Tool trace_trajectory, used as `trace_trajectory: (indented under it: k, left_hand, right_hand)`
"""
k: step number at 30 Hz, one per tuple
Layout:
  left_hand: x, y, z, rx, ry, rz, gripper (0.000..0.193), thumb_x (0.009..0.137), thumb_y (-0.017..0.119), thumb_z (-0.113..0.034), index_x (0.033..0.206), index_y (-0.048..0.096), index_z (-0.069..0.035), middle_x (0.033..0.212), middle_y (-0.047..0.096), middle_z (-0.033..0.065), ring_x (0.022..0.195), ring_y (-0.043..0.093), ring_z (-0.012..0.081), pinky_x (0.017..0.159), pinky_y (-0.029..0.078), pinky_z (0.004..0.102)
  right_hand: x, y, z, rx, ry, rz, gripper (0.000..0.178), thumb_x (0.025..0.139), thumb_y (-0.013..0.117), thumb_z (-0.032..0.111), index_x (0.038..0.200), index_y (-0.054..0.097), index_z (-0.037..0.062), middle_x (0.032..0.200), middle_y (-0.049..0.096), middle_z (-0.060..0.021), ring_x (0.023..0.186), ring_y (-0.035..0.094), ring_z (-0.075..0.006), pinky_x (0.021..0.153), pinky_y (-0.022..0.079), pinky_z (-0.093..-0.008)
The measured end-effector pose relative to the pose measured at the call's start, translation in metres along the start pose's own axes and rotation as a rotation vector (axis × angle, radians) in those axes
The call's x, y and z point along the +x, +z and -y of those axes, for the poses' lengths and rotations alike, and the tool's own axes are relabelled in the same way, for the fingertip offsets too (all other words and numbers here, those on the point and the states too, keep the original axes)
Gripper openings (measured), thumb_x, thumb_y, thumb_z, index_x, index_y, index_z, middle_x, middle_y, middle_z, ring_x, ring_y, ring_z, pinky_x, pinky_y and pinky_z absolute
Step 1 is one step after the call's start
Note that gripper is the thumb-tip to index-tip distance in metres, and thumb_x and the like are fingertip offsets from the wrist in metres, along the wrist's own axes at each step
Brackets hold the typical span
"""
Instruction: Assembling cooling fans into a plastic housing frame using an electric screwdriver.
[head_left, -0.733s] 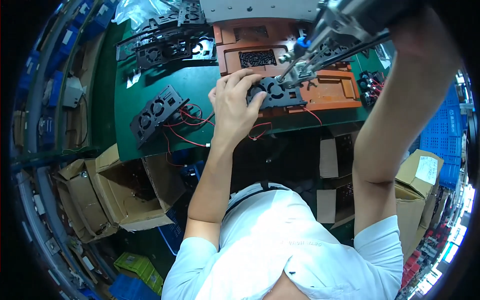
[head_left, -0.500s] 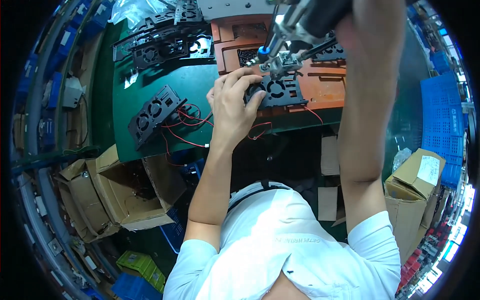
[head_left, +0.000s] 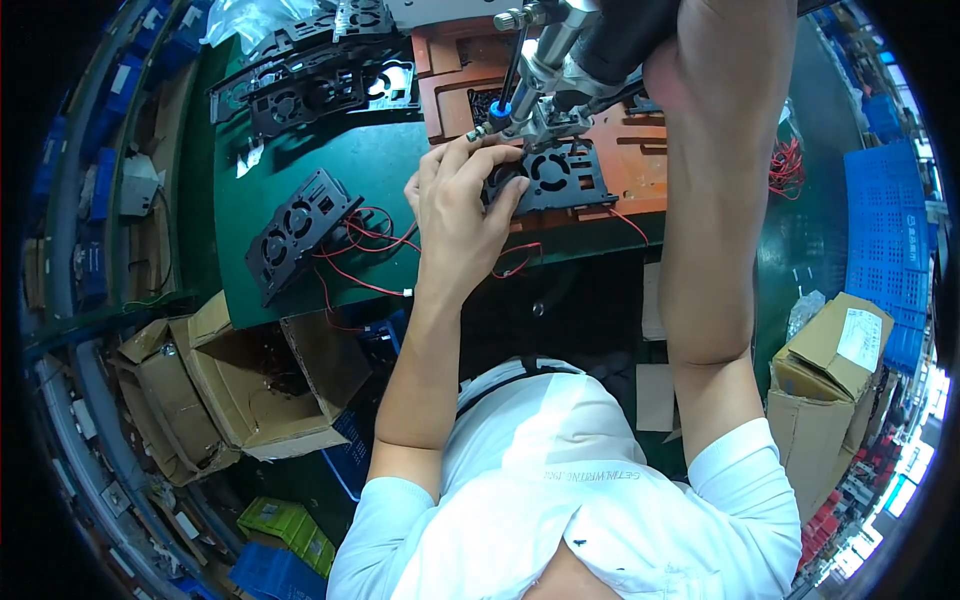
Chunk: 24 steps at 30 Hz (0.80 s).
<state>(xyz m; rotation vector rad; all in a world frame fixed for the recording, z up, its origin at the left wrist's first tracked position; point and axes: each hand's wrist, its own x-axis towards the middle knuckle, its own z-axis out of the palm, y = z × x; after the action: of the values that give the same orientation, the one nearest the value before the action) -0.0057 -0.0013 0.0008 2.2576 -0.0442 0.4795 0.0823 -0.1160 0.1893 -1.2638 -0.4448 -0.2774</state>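
Observation:
My left hand (head_left: pixel 460 200) is closed on the left end of a black fan bracket (head_left: pixel 565 175), thumb on its near side and fingers curled over the far side. The bracket has round fan cutouts and lies on the orange fixture (head_left: pixel 635 170). A thin red wire trails from each end. My right hand (head_left: pixel 668 78) is at the upper edge, wrapped around the dark body of a power screwdriver (head_left: pixel 615 45); its fingers are mostly hidden. The tool's metal head (head_left: pixel 550 115) sits right over the bracket, and whether the tip touches cannot be seen.
Another black fan bracket (head_left: pixel 300 232) with red wires lies left on the green table (head_left: pixel 365 165). Several brackets (head_left: pixel 310 90) are stacked behind it. A red wire bundle (head_left: pixel 786 168) lies at right. Cardboard boxes (head_left: pixel 265 390) stand below left, another carton (head_left: pixel 825 370) and blue crate (head_left: pixel 887 240) at right.
The screwdriver and my right forearm have moved a little left, uncovering the red wire bundle. My left hand keeps its hold on the bracket. The whole view has shifted slightly.

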Motion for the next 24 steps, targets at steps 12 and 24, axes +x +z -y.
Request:
trace_trajectory:
  k: [12,24]
  left_hand:
    - [0.001,0.001,-0.002,0.035,0.009,0.019,0.03,0.083,0.082,-0.017,0.112,0.075,-0.011,0.126,0.067,0.0097,0.126,0.054,0.0334,0.106,0.033,0.0487]
    - [-0.008,0.001,0.01,-0.05,0.082,-0.076,0.023,0.083,0.077,-0.009,0.106,0.073,-0.007,0.127,0.066,0.0093,0.123,0.056,0.0325,0.105,0.037,0.0464]
  right_hand:
    - [-0.003,0.004,0.003,-0.079,-0.066,0.014,0.017,0.089,0.072,0.021,0.086,0.069,0.0052,0.059,0.053,0.0008,0.046,0.052,-0.0103,0.045,0.044,-0.0268]
    - [-0.005,0.04,0.005,-0.112,-0.134,-0.001,0.018,0.09,0.072,0.023,0.087,0.069,0.0049,0.06,0.054,0.0007,0.046,0.053,-0.0106,0.045,0.045,-0.0267]
